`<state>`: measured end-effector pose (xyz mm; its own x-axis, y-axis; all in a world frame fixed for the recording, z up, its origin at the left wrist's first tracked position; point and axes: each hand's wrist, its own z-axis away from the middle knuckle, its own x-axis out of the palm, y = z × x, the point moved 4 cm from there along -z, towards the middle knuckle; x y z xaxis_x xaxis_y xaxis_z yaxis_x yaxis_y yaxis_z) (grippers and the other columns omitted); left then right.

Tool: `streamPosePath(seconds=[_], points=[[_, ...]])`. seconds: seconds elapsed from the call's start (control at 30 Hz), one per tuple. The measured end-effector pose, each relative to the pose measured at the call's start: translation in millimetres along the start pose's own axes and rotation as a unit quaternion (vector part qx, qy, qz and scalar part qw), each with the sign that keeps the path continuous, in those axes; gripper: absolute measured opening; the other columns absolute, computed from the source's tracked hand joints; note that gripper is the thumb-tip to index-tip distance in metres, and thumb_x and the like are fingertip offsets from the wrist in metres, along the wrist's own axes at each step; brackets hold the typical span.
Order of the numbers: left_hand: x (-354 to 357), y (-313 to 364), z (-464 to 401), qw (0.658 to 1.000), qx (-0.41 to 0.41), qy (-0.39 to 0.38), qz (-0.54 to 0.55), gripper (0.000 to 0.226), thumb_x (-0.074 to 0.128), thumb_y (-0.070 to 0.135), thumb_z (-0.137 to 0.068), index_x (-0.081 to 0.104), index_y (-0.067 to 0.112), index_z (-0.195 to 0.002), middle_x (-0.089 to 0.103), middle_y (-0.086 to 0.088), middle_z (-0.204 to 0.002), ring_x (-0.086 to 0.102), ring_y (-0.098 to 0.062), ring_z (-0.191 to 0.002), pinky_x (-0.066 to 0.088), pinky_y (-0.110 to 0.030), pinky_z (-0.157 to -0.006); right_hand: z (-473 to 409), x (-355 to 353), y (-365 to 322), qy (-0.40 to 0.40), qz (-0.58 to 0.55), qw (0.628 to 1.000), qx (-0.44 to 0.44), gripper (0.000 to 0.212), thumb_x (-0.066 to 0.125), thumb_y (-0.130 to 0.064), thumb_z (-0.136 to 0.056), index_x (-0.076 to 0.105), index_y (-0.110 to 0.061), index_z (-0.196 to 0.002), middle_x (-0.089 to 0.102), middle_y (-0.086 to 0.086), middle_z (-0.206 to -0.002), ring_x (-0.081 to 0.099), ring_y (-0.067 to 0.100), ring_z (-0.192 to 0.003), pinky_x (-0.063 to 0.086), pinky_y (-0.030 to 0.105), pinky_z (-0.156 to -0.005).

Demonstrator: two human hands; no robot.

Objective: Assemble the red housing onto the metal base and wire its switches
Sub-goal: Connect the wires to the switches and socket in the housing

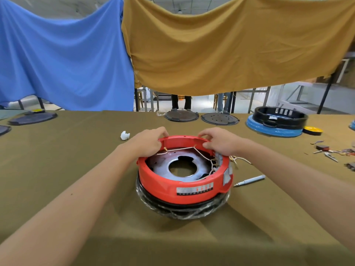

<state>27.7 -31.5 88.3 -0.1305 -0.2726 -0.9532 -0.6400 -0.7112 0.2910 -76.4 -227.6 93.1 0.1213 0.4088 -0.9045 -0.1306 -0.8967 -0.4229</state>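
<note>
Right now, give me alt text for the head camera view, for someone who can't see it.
Two bare hands, left hand and right hand, grip the far rim of a red housing seated over a metal base with white wires strung across, on an olive tablecloth. A silver screwdriver lies to its right.

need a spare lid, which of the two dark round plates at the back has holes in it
The right plate, beside the blue unit; the left plate shows no holes.
</note>
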Motion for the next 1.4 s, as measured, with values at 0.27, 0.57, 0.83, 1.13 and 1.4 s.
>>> streamPosePath(seconds=[0.27,0.57,0.83,1.13,1.4], points=[[-26.6,-9.0,35.4,0.967,-0.182,-0.100,-0.146,0.024,0.047,0.012,-0.091,0.052,0.004,-0.114,0.063,-0.012,-0.093,0.059,-0.025,-0.059,0.051,-0.033,-0.064,-1.9,6.1,8.0,0.005,-0.157,0.986,0.058,0.046,0.057,-0.031,-0.097,0.043,-0.020,-0.140,0.064,0.002,-0.112,0.067,0.019,-0.097,0.057,0.043,-0.088],[-18.4,-3.0,12.7,0.980,-0.086,-0.047,-0.172,0.021,0.041,0.023,-0.102,0.053,0.014,-0.117,0.060,-0.011,-0.128,0.056,-0.033,-0.112,0.043,-0.047,-0.104,-13.3,8.2,-23.3,0.061,-0.068,0.994,-0.056,0.029,0.056,-0.014,-0.099,0.062,-0.015,-0.128,0.064,0.000,-0.126,0.061,0.010,-0.107,0.048,0.026,-0.089],[-27.5,-16.5,39.1,0.943,-0.224,-0.210,-0.126,0.030,0.037,0.009,-0.091,0.066,0.002,-0.087,0.075,-0.010,-0.071,0.073,-0.021,-0.056,0.059,-0.029,-0.058,-13.0,17.2,-17.8,-0.025,0.035,0.999,-0.029,0.057,0.066,-0.038,-0.090,0.046,-0.018,-0.140,0.058,0.002,-0.128,0.057,0.016,-0.103,0.046,0.024,-0.075],[4.7,8.6,-10.4,0.993,0.056,-0.028,-0.102,0.062,0.065,0.042,-0.092,0.037,0.027,-0.145,0.050,-0.005,-0.130,0.054,-0.026,-0.117,0.046,-0.040,-0.097,-29.9,27.3,-38.8,0.036,0.169,0.985,-0.026,0.046,0.066,-0.055,-0.085,0.052,-0.019,-0.110,0.064,0.003,-0.102,0.061,0.023,-0.087,0.051,0.035,-0.072],[9.2,6.9,-16.2,0.979,0.091,0.026,-0.180,0.042,0.056,0.044,-0.097,0.040,0.024,-0.131,0.052,-0.005,-0.119,0.059,-0.030,-0.104,0.046,-0.039,-0.079,-33.4,35.9,-45.9,0.084,0.252,0.962,-0.069,0.036,0.058,-0.046,-0.093,0.055,-0.013,-0.105,0.062,0.006,-0.095,0.053,0.024,-0.074,0.039,0.031,-0.060]])
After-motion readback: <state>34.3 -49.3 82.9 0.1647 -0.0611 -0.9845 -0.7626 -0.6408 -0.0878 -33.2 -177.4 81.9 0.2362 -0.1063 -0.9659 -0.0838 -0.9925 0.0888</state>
